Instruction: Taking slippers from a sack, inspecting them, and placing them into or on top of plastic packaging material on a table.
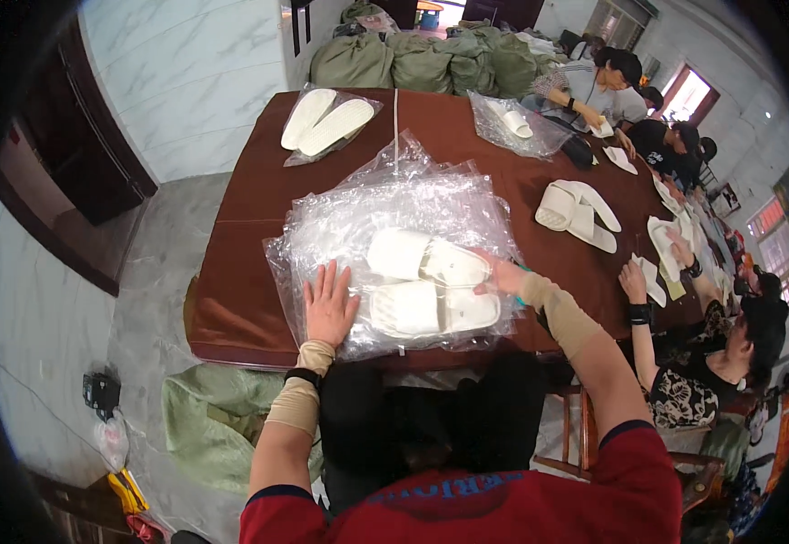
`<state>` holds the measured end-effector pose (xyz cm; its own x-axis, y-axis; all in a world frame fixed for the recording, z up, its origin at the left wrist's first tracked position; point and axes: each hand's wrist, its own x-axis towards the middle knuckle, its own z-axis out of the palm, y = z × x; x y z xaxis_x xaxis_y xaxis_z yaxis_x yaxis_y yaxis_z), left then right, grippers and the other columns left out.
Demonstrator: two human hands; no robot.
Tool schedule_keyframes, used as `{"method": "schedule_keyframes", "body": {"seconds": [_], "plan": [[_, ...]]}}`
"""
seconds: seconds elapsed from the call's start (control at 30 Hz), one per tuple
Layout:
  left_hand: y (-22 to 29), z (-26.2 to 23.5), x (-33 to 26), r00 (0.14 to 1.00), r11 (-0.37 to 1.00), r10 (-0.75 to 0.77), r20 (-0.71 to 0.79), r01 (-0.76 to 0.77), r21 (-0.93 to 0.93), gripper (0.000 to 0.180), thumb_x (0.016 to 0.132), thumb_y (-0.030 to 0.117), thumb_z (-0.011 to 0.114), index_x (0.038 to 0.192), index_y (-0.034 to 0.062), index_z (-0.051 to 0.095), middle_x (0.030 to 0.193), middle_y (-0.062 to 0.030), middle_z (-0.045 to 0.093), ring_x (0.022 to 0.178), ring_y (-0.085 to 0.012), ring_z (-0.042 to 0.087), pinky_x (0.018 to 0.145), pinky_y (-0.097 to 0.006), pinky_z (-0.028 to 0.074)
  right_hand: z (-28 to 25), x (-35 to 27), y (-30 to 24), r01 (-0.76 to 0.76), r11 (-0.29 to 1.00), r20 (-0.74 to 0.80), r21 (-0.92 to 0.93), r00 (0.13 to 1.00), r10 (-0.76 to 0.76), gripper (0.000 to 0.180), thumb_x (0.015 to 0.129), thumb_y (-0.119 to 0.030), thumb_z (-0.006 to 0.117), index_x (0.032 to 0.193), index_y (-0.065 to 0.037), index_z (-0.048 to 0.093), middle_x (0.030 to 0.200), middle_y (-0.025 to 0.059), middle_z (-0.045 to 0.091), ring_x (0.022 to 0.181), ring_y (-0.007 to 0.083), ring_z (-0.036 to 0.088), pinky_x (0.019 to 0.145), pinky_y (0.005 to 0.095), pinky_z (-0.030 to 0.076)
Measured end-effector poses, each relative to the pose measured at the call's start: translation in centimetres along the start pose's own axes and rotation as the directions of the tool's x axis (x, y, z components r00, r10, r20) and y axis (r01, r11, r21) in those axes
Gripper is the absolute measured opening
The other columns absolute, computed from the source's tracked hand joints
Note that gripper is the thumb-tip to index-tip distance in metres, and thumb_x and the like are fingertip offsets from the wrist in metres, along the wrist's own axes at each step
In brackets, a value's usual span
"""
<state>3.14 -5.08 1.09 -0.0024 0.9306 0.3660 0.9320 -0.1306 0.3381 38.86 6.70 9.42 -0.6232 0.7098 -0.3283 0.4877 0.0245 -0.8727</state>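
Two hands on a pair of white slippers, over a heap of clear bags.

From where I stand, the left hand lies flat with fingers spread on the plastic bags at about nine o'clock of the slippers. These sit sole by sole at the near edge of the brown table. At three o'clock of them the right hand grips the heel ends; I cannot tell how its fingers close. The pair looks only partly sleeved, I'd judge, with the bag mouth not yet closed. One bagged pair rests at eleven o'clock, so most work seems left. Further right, loose slippers wait near other people's hands.
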Motion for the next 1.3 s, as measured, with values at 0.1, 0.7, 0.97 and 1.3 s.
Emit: {"method": "schedule_keyframes", "body": {"seconds": [0.1, 0.7, 0.97, 1.3], "plan": [[0.8, 0.1, 0.8, 0.999, 0.999, 0.031, -0.023, -0.031, -0.017, 0.055, 0.088, 0.035, 0.053, 0.138, 0.0143, 0.041, 0.149, -0.0115, 0.027, 0.139, -0.0313, 0.022, 0.109, -0.056, 0.015, -5.4, -3.3, 3.9, 0.191, 0.965, -0.156, 0.179, 0.974, -0.164, 0.078, 0.070, -0.003, 0.074, 0.137, -0.003, 0.034, 0.130, 0.0087, 0.048, 0.121, 0.0201, 0.043, 0.103, 0.0345, 0.035], [0.0, -0.2, -0.8, 0.999, 0.999, -0.023, -0.040, 0.022, -0.033, 0.052, 0.089, 0.033, 0.052, 0.135, 0.0122, 0.043, 0.150, -0.0126, 0.025, 0.138, -0.0322, 0.022, 0.110, -0.055, 0.016, -8.4, -6.0, 0.8, -0.146, 0.671, -0.673, -0.727, 0.346, -0.654, 0.053, 0.086, -0.017, 0.057, 0.135, -0.006, 0.043, 0.140, 0.0246, 0.036, 0.129, 0.0379, 0.034, 0.109, 0.0401, 0.026], [-0.3, 1.7, -0.3, 0.984, 0.995, -0.002, -0.178, -0.016, -0.100, 0.046, 0.087, 0.024, 0.055, 0.129, 0.0094, 0.049, 0.146, -0.0125, 0.032, 0.136, -0.0317, 0.028, 0.108, -0.055, 0.022, 6.7, 2.1, 4.4, -0.184, 0.508, -0.291, -0.842, 0.946, -0.140, 0.067, 0.087, -0.044, 0.051, 0.146, -0.031, 0.024, 0.155, 0.0047, 0.012, 0.142, 0.0298, 0.009, 0.107, 0.0647, 0.009], [-4.7, -11.9, -11.6, 0.578, 0.615, -0.696, -0.426, 0.173, -0.770, 0.016, 0.093, 0.009, 0.050, 0.098, 0.0018, 0.063, 0.094, -0.0102, 0.067, 0.088, -0.0200, 0.064, 0.079, -0.029, 0.048, 6.0, 3.2, 5.9, -0.162, 0.419, -0.244, -0.893, 0.959, -0.148, 0.064, 0.091, -0.040, 0.043, 0.148, -0.030, 0.017, 0.155, 0.0039, 0.011, 0.143, 0.0286, 0.009, 0.107, 0.0637, 0.012]]}}
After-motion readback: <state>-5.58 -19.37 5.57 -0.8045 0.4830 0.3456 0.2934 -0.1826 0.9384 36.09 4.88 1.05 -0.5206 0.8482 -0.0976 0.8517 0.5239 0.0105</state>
